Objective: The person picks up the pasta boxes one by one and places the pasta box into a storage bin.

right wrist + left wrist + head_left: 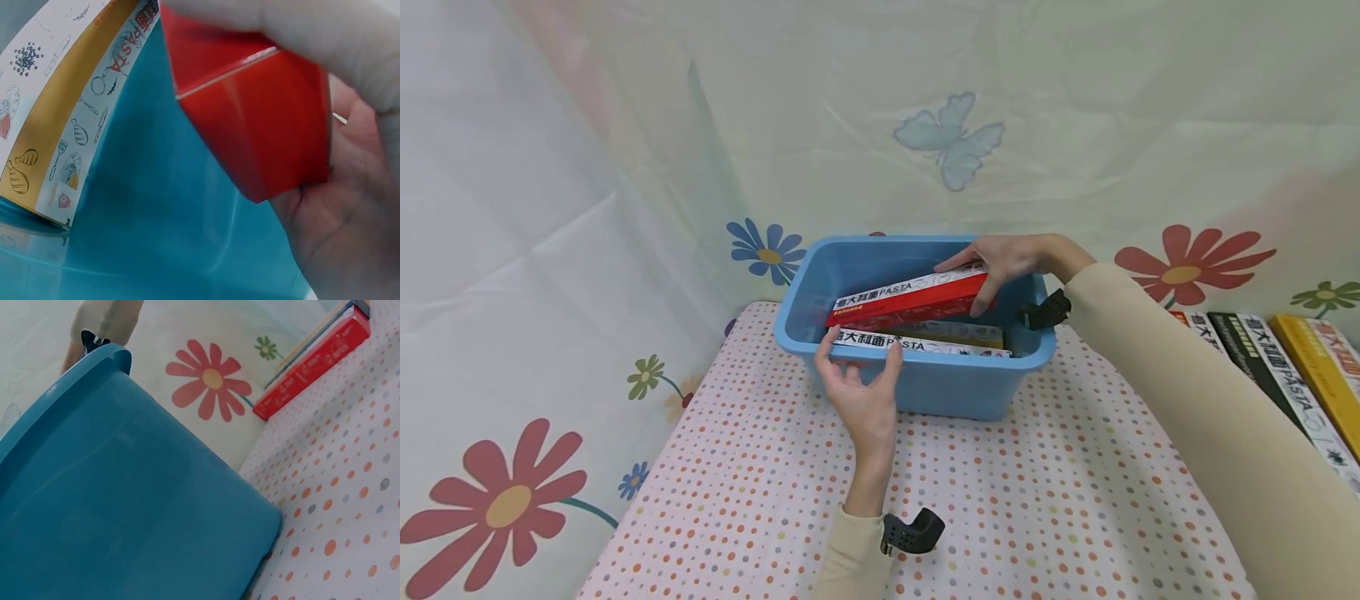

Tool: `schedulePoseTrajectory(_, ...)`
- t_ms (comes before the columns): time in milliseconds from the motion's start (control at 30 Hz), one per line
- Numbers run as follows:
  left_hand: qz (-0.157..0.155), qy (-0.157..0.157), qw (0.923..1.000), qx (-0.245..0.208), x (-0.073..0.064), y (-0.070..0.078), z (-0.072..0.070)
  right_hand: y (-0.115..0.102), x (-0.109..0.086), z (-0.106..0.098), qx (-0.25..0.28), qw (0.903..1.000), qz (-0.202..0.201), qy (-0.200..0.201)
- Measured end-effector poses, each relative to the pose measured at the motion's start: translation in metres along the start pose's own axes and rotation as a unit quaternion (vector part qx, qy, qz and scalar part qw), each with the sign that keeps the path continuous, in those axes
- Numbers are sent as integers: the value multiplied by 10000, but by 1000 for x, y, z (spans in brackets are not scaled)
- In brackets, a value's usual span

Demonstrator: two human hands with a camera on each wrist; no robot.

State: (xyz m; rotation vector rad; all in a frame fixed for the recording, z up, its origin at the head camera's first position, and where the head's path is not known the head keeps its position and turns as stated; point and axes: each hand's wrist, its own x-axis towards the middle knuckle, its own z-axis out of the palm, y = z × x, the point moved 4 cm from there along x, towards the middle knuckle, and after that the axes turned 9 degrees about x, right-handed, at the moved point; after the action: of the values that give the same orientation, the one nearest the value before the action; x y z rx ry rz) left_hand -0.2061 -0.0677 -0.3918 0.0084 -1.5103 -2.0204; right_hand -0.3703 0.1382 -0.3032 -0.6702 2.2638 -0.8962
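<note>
My right hand (1003,257) grips the right end of a red pasta box (917,300), thumb on the near face and fingers over the far side. The right wrist view shows the box's red end (256,119) within that hand. Its left end sits lower, tilted down inside a blue plastic bin (917,387). My left hand (861,396) is at the bin's front rim, with thumb and index finger spread and their tips over the rim, right by the boxes. Below the red box lie a white-edged pasta box (955,346) and a yellow pasta box (81,94).
More pasta boxes lie at the right: a black one (1262,358), a yellow one (1318,358) and a red-edged one (1198,327). A dotted cloth (985,492) covers the table. A flowered curtain (820,125) hangs close behind the bin.
</note>
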Motion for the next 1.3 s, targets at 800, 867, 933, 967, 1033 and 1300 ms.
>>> schedulePoseTrajectory(800,109,-284,9995,-76,-3,-7,8,-3,-16,0,50,9991,-422,26)
schedulePoseTrajectory(867,100,-252,9996,-91,-2,-7,8,-10,-19,-2,19,9978,-655,63)
schedulePoseTrajectory(933,97,-213,9997,-88,0,-7,9,-20,-26,-3,-25,9960,-879,150)
schedulePoseTrajectory(967,97,-202,9997,-81,0,-7,9,-24,-31,-3,-51,9949,-979,232)
schedulePoseTrajectory(1033,101,-182,9998,-64,1,-7,9,-32,-44,-4,-42,9923,-1154,446)
schedulePoseTrajectory(1300,138,-229,9996,-62,1,-10,15,-17,-137,-1,-280,9683,-1421,2035)
